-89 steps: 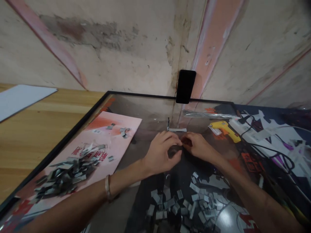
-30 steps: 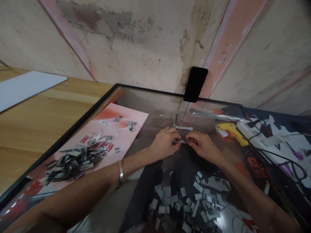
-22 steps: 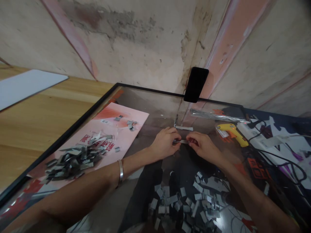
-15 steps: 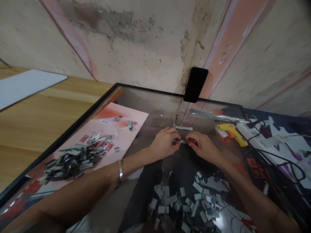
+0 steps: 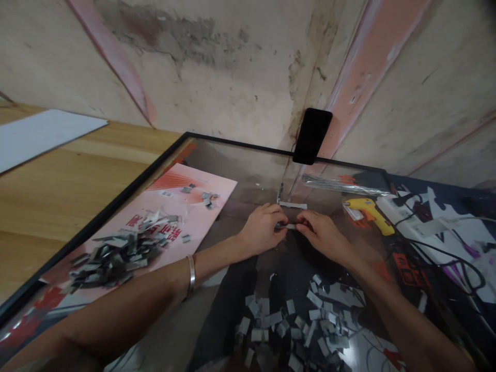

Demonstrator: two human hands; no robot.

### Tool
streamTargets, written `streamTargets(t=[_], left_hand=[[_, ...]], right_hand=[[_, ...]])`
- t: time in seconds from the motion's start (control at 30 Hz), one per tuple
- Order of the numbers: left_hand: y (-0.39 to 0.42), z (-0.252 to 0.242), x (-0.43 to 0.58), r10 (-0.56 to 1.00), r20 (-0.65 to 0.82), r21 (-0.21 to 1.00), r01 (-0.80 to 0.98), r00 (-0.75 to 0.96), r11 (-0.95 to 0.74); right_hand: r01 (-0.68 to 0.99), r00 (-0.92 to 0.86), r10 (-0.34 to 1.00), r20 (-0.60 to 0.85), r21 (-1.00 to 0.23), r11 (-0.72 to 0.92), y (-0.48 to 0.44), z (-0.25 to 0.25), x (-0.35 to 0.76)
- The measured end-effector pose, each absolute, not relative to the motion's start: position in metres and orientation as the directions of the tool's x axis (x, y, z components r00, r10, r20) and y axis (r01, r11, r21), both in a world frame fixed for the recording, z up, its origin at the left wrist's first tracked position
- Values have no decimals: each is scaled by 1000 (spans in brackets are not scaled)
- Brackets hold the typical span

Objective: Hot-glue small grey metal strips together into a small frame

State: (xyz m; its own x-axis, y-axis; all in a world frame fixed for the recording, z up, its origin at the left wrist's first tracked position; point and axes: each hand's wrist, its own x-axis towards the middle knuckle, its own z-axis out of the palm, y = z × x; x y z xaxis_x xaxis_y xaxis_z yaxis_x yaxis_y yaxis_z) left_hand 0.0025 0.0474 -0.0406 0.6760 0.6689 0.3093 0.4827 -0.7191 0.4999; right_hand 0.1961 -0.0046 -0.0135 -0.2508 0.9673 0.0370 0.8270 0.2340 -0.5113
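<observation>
A small grey strip (image 5: 291, 226) stretches between my two hands, just above the dark glossy tabletop. My left hand (image 5: 264, 230) pinches its left end between thumb and fingers. At the right end, my right hand (image 5: 318, 231) closes its fingertips on the strip. A longer pale strip (image 5: 293, 205) lies on the table just beyond my hands. Nearer to me, between my forearms, many small grey rectangular pieces (image 5: 296, 320) are scattered. To the left, a heap of grey metal-looking pieces (image 5: 124, 253) rests on a pink booklet (image 5: 209, 183).
A yellow glue gun (image 5: 370, 214) lies at the right beside a white power strip (image 5: 399, 206) with tangled cables. A bundle of thin clear sticks (image 5: 344, 184) is near the back edge. A black phone (image 5: 313, 135) leans on the wall. A white board (image 5: 46, 135) lies at far left.
My right fingertips have shifted very slightly on the strip's right end. My left hand and the scattered pieces look unchanged.
</observation>
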Motion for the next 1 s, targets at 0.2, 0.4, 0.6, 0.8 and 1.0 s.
streamTargets(t=[0.2, 0.4, 0.6, 0.8, 1.0], left_hand=[[48, -42, 2, 669, 309, 497, 485, 676, -719], [47, -41, 2, 667, 319, 497, 480, 673, -723], [48, -42, 1, 668, 309, 499, 483, 677, -720], [48, -42, 1, 668, 314, 495, 484, 675, -722], [48, -43, 2, 672, 316, 511, 476, 670, -716]], right_hand=[[855, -234, 972, 35, -468, 223, -3, -16, 194], [865, -233, 972, 35, -450, 224, -3, -16, 192], [864, -230, 972, 37, -452, 222, -3, -16, 191], [865, -231, 972, 49, -448, 228, -3, -15, 189], [864, -231, 971, 54, -447, 231, -2, -15, 188]])
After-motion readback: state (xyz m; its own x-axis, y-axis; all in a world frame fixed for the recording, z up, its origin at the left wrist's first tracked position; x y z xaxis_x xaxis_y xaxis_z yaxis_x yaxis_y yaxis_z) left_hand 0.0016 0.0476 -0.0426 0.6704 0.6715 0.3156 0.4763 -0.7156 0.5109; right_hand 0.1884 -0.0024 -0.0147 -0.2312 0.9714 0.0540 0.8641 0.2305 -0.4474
